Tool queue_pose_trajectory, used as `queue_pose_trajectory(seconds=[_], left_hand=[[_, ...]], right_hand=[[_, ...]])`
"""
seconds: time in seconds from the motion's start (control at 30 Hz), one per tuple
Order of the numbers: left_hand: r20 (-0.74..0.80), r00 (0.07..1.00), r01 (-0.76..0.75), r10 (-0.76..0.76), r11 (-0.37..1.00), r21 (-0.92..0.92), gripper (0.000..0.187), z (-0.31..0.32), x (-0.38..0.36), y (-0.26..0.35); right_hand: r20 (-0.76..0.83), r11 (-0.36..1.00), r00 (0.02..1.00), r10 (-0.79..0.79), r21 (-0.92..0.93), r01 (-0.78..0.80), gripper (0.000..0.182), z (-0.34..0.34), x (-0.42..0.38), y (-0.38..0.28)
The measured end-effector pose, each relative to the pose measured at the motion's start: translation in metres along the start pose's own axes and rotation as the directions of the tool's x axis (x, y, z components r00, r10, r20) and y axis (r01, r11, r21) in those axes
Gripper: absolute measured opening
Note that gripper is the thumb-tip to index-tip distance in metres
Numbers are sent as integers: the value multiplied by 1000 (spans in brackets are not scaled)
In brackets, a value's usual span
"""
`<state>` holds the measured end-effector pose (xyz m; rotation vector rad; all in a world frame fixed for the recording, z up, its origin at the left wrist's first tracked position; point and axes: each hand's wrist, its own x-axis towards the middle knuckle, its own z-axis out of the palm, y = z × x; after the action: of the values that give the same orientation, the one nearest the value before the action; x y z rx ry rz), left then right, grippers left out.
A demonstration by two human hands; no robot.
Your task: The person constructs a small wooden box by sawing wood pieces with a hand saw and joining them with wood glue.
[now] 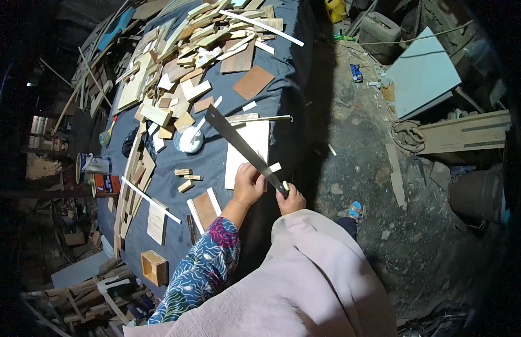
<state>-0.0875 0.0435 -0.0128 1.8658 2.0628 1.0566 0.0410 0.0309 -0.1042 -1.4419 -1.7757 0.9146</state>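
**Saw blade gripped at the surface's edge**

Cluttered with offcuts, the dark-covered surface [215,163] fills the middle of a dim workshop, with bare dirt floor [361,185] to one side. Nearest the camera, a pale pink garment [305,281] and a patterned sleeve [204,269] hide the person's body and forearms. The right hand [291,199] is closed around the near end of a long dark saw blade [243,149]; the handle itself is covered by the fingers and cannot be made out. The left hand [249,182] rests on the blade just beside it, fingers curled over its edge, pressing toward a pale board [246,151] that lies under the blade at the edge of the surface. The blade runs diagonally away from the hands, its far tip near a white lid [189,140].

Just left of the hands lies a brown panel [205,209] with white strips beside it, and a small open wooden box [154,267] sits at the near corner. Further out, two tins [97,174] stand at the left edge, their labels too small to read. Beyond the lid, a heap of wood scraps [198,50] covers the far end, pieces overlapping so single ones are hard to separate. Across the floor a light blue board [423,73] leans by planks; the frame's corners fall into blackness.
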Motion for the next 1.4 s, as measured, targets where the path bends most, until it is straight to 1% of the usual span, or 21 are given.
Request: queue_pose_trajectory(seconds=[0.13, 0.17, 0.23, 0.3, 0.43, 0.47, 0.57, 0.6, 0.7, 0.83, 0.87, 0.9, 0.97, 1.07, 1.1, 1.17, 1.23, 1.27, 1.3, 1.37, 1.4], left_hand=[[17, 1000, -9, 9, 1000, 13, 13, -4, -1, -2], [29, 1000, -6, 6, 1000, 24, 13, -3, 3, -1], [25, 1000, -1, 1, 1000, -13, 13, 1, 2, -3], [2, 998, 67, -67, 997, -32, 14, 3, -2, -7], [5, 1000, -18, 17, 999, 28, 14, 0, 1, -7], [29, 1000, 7, -8, 999, 49, 14, 1, 0, -8], [23, 996, 88, -88, 996, -3, 13, 4, -3, -8], [30, 995, 92, -92, 996, -2, 13, 5, -7, -7], [19, 1000, -13, 13, 1000, 6, 13, 3, -2, -9], [-12, 998, 55, -55, 998, -29, 12, 5, -2, -9], [7, 983, 183, -183, 979, -85, 13, 10, -5, -17], [15, 981, 193, -192, 978, -84, 13, 11, -8, -18], [-6, 990, 142, -142, 989, -44, 14, 9, -7, -20], [-12, 993, 115, -115, 993, -31, 14, 6, -6, -16], [-32, 996, 84, -86, 995, -56, 14, 5, -1, -11], [-2, 995, 105, -105, 994, -18, 13, 3, -1, -8], [14, 991, 133, -133, 991, -29, 12, 7, -6, -20], [17, 979, 202, -201, 971, -125, 14, 12, -9, -26], [18, 979, 206, -205, 971, -118, 14, 9, -10, -24], [34, 996, 88, -88, 996, -4, 15, 7, -7, -20], [32, 996, 87, -87, 996, -2, 15, 6, -7, -17]], right_hand=[[-42, 996, 997, 57, -61, -60, 35, 2, -21, 12], [-79, 997, 997, 8, -74, -14, 34, 5, -25, 20], [-64, 999, 997, 35, -15, -36, 33, 8, -11, 8], [-45, 1000, 999, -13, -19, 12, 34, 7, 0, 0], [-101, 997, 994, 41, -63, -48, 35, 14, -32, 27], [-35, 997, 997, 67, -39, -68, 35, 14, -38, 36], [-26, 998, 998, 50, -23, -51, 35, 10, -8, 10], [-20, 1000, 1000, 7, -25, -8, 36, 13, 0, 8], [19, 999, 999, 40, -6, -40, 38, 4, -4, 0], [12, 997, 997, 72, 5, -72, 39, 16, 0, 4], [-2, 1000, 1000, 24, -1, -24, 39, 18, 5, 5], [-8, 1000, 1000, -25, -6, 25, 40, 19, 6, 7], [-6, 999, 999, -41, 0, 41, 40, 16, 5, 7], [42, 993, 992, 120, -10, -120, 43, 22, -16, 27], [-30, 1000, 999, 18, 14, -18, 44, 14, -22, 31], [40, 997, 997, 70, -35, -69, 42, 16, -26, 38], [31, 1000, 1000, -1, 22, 1, 41, 7, -3, 15], [62, 999, 997, -36, 2, 36, 43, 11, 6, 13], [77, 999, 996, -47, -24, 49, 46, 11, 9, 11], [45, 999, 999, -26, -28, 27, 44, 10, 2, 7], [44, 999, 999, -28, -25, 29, 44, 9, -2, 7]])
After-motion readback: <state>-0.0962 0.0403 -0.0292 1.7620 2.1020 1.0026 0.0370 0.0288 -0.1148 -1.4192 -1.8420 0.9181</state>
